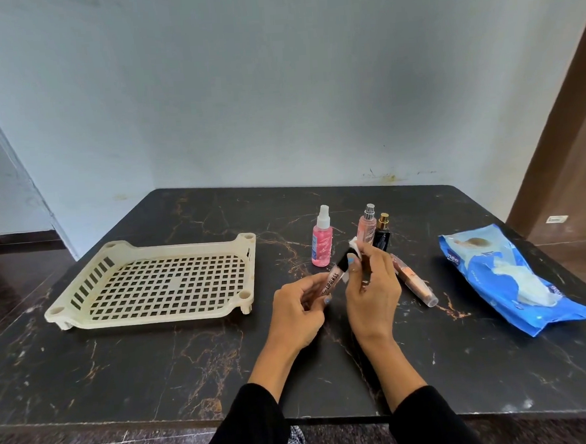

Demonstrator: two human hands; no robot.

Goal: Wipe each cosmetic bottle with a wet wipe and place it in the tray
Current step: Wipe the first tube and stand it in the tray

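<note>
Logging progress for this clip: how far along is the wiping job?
Done: nothing; the tray holds no bottles. In hand: left hand holds a lip gloss tube, right hand rubs its cap with a wet wipe. Left: pink spray bottle, two perfume bottles, another tube.

Pale grey-blue wall (276, 85) behind, scuffed and stained low down. Black marble-patterned counter (156, 367) with rusty veins pushed against it. Dark polished floor (10, 273) at left. Brown wooden door (576, 170) at right.
</note>
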